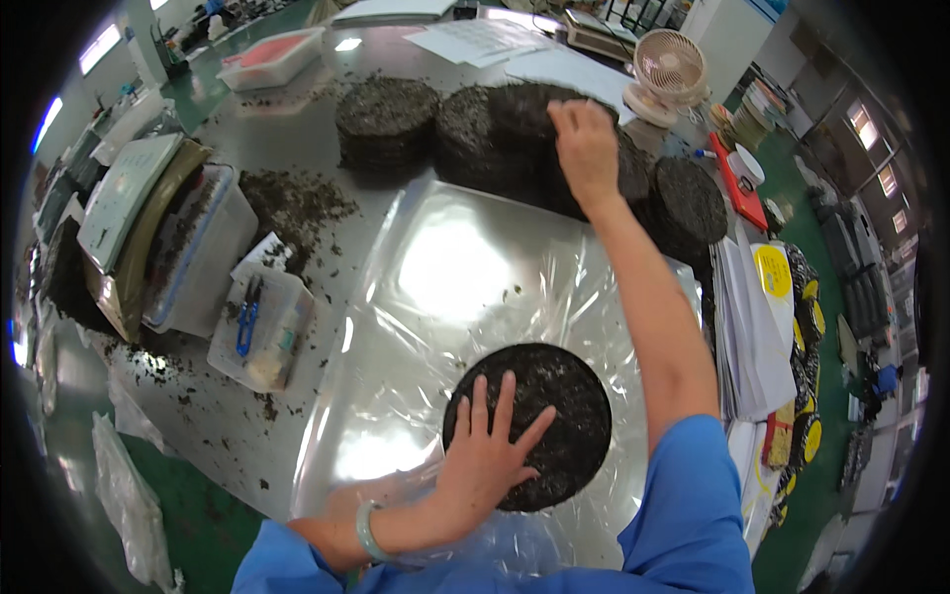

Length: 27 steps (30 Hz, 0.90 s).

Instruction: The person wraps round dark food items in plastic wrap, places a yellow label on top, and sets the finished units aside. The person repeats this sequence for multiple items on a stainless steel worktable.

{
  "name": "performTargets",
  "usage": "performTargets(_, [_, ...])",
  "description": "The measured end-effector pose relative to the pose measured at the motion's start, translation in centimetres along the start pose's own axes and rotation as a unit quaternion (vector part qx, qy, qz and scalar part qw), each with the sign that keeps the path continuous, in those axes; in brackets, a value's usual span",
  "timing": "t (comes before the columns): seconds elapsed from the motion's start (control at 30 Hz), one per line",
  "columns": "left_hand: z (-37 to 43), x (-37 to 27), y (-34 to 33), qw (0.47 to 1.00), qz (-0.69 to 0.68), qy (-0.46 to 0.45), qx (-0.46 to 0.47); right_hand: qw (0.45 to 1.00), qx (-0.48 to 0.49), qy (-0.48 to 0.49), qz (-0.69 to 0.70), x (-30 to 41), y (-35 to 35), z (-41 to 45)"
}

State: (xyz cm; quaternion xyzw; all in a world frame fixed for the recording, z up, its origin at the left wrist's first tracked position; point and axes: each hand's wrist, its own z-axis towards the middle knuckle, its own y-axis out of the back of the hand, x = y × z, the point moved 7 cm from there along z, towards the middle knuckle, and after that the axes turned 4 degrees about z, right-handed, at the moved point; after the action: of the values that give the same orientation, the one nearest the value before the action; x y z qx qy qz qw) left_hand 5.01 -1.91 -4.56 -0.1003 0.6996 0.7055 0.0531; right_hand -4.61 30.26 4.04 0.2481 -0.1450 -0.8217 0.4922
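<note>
A round black cake [568, 401], apparently pressed dried seaweed, lies on clear plastic film [415, 349] spread over the metal table. My left hand [486, 453] rests palm down on its left part, fingers spread, gripping nothing. A pale green bangle [367, 531] circles that wrist. My right arm stretches to the far side, where my right hand [590, 148] is at the top dark cake [523, 108] of a stack. Its fingers are bent and slightly blurred; whether they grip the cake is hidden. More stacked cakes [386, 119] stand left of it, others [686, 200] to the right.
Left are a plastic bin [215, 245] and a small tray [260, 327] holding blue thread snips [249, 319]. Dark crumbs [297, 208] litter the metal. A fan [668, 67], paper sheets [490, 41] and a white tub [271, 63] stand behind. White papers [749, 334] line the right edge.
</note>
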Motion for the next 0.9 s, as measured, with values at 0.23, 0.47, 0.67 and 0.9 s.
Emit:
performTargets(0.23, [-2.5,8.8,6.2,0.905,-0.339,0.040,-0.254,0.823,-0.055,-0.288,0.486,2.8,23.4,-3.7])
performTargets(0.47, [-0.3,6.5,5.3,0.768,-0.581,-0.055,-0.262,0.729,0.117,-0.399,0.544,12.6,27.3,-18.1])
performTargets(0.67, [-0.7,5.9,7.8,0.815,-0.521,0.036,-0.251,0.689,0.072,-0.484,0.534,12.4,28.0,-15.6])
performTargets(0.9, [-0.2,6.0,3.1,0.914,-0.320,0.078,-0.236,0.770,0.231,-0.485,0.344,12.9,24.9,-18.3])
